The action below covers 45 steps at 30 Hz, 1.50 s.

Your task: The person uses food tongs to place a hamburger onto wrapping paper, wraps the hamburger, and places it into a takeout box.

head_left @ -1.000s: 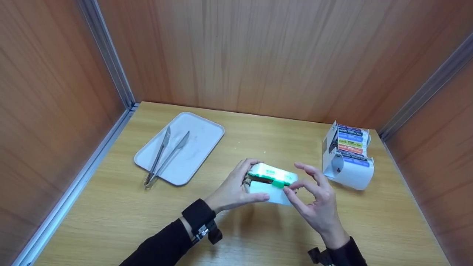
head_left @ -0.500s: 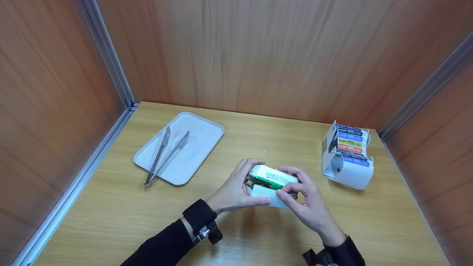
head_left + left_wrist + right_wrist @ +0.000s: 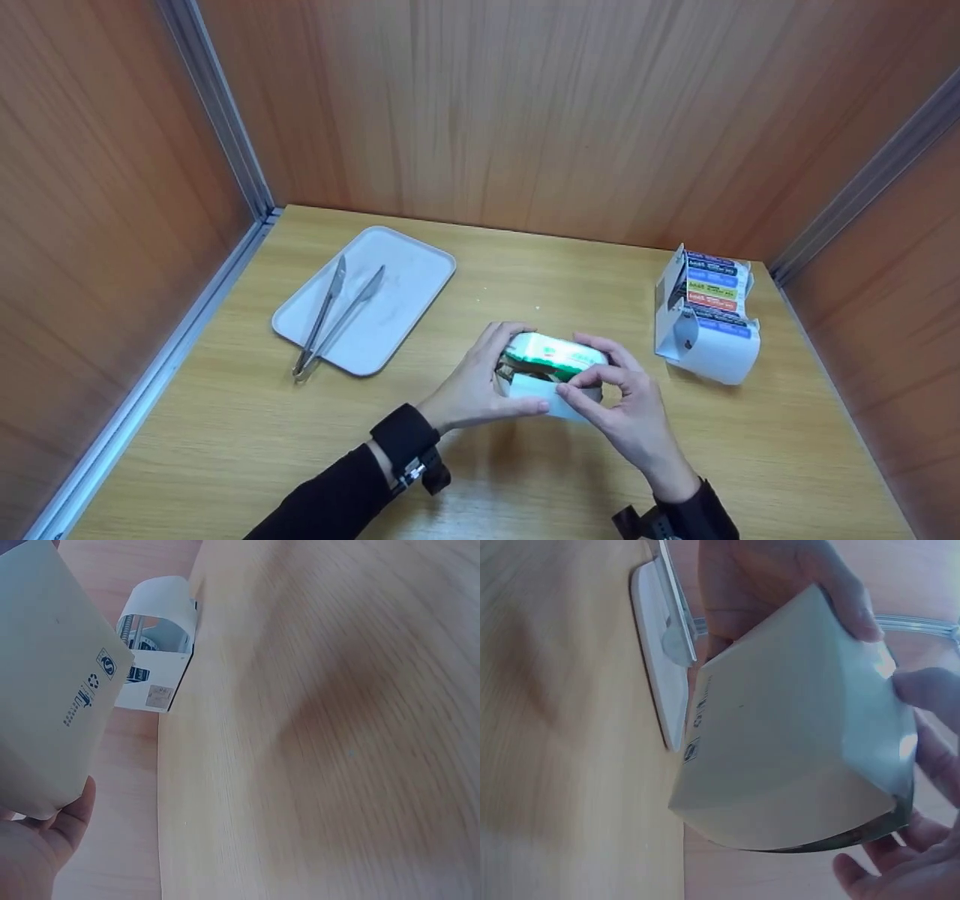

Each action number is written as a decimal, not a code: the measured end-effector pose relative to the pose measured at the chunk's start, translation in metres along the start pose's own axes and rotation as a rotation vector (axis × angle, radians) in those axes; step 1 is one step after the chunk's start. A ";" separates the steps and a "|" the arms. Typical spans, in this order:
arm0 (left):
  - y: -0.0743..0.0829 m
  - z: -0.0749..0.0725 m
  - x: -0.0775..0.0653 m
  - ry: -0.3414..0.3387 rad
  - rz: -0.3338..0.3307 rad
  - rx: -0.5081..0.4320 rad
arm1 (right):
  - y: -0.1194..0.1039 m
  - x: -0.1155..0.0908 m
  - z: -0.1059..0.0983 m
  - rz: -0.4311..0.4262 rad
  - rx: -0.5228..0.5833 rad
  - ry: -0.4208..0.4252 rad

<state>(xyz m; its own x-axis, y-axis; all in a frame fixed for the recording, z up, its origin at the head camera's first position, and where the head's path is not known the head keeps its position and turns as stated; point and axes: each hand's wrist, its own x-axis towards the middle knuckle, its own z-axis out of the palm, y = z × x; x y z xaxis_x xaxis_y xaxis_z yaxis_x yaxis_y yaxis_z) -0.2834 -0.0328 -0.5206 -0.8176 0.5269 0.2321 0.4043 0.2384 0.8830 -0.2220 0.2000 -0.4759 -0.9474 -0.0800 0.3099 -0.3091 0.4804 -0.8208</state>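
A small white-and-green paper carton (image 3: 534,391) is held between both hands above the table. Its green lid (image 3: 551,352) stands slightly apart from the white front panel, with a dark gap at the left. My left hand (image 3: 480,382) grips the carton's left end, thumb along the front and fingers behind. At the other end, my right hand (image 3: 630,405) has thumb and index finger close together on the front panel's upper edge, other fingers reaching behind the lid. In the right wrist view the carton's plain underside (image 3: 772,727) faces the camera.
To the left, metal tongs (image 3: 322,319) lie across a white tray (image 3: 409,274), handle end past its edge. An opened white carton with coloured label stripes (image 3: 712,330) stands at the right. Wooden panels (image 3: 525,112) enclose the table's back and sides.
My right hand has moved left and closed in on the carton. The green tab that overlapped the front panel no longer shows there. My left hand has barely moved.
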 end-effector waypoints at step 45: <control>0.004 0.004 0.002 0.013 -0.049 -0.026 | 0.020 0.005 0.006 -0.263 0.118 0.047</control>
<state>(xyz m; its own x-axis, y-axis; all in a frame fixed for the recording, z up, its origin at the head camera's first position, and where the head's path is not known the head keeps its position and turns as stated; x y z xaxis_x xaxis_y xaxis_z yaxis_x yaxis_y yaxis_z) -0.2813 -0.0277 -0.5179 -0.8413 0.5045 0.1939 0.3534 0.2420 0.9036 -0.2332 0.2045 -0.4938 -0.8295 -0.1462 0.5391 -0.5535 0.3439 -0.7585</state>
